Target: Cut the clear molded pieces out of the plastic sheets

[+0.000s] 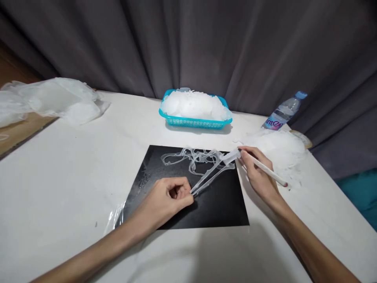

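While our left grip (172, 196) is pinched shut on the near ends of the clear tubing (194, 157), thumb against curled fingers, the rest of that tubing lies in a loose tangle across the black mat (224, 204) in the middle of the counter (73, 177). A few straight strands run from the pinch up and to the right towards a small clear sleeve (230, 157) at the mat's far right corner. Our right grip (257, 173) is closed on a thin white stick (266, 169), held like a pen, with its far end at the sleeve; we cannot tell whether it goes inside.

We judge the tubing to be very light, soft and limp. It should bend and spring rather than hold a shape, and the loops could snag on one another if pulled hard. It looks smooth, perhaps slippery, so a firm fingertip pinch near an end seems the best hold, with the strands kept together. The sleeve looks stiffer and would give a surer place to hold. The stick looks rigid and light.

Behind the mat stands a blue basket (194, 122) heaped with whitish plastic pieces. To the right are a water bottle (282, 114) and a pile of clear plastic (282, 147); at the far left lie crumpled plastic bags (59, 98).
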A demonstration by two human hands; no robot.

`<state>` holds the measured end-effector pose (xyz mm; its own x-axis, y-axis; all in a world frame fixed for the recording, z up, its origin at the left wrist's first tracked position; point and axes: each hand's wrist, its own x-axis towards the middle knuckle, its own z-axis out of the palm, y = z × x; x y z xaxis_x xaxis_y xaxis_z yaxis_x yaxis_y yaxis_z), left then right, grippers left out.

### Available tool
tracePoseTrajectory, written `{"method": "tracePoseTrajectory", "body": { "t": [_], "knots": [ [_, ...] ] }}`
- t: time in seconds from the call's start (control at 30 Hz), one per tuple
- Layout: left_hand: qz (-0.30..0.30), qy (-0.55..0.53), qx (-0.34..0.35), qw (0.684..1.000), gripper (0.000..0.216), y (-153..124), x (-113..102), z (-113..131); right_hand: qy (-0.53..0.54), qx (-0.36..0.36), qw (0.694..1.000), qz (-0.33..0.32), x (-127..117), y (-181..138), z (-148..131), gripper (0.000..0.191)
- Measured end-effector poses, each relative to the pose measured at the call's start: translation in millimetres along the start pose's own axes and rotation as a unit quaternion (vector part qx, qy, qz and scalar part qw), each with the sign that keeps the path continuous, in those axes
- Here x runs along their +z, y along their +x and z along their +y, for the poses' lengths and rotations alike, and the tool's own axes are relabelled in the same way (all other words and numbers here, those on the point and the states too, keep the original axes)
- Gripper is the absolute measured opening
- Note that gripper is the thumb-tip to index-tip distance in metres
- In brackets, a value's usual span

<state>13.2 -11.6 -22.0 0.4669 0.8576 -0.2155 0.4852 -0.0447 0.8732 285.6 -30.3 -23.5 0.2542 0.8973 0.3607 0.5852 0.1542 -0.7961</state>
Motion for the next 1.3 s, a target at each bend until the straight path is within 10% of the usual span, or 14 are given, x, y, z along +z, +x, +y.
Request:
{"method": "tracePoseTrajectory", "body": {
  "t": [0.17,0.23,0.37,0.67,0.9,1.3],
  "knots": [
    [0.187,0.119,0.177,0.959,0.028,1.7,-13.3,6.3,0.060,-0.098,0.961,-0.253,2.8,-22.3,-30.0,0.022],
    [0.147,0.136,0.259,0.945,0.042,2.0,-14.5,6.6,0.081,-0.114,0.943,-0.301,4.5,-32.0,-38.8,0.025],
    [-0.035,0.090,0.245,0.965,0.015,4.1,-11.9,2.4,0.150,-0.098,0.952,-0.248,-1.1,-32.8,-42.2,0.023],
    [-0.001,-0.004,0.135,0.991,0.020,4.4,-10.6,7.4,-0.006,-0.147,0.986,-0.079,8.6,-28.6,-22.4,0.040],
    [-0.025,-0.096,0.083,0.992,0.021,2.0,-7.7,13.8,-0.002,-0.148,0.963,-0.227,27.7,-45.1,-25.1,0.013],
    [-0.053,-0.163,0.054,0.984,0.023,1.6,-11.5,5.1,0.053,-0.082,0.960,-0.262,18.9,-41.6,-35.7,0.025]
  ]
}}
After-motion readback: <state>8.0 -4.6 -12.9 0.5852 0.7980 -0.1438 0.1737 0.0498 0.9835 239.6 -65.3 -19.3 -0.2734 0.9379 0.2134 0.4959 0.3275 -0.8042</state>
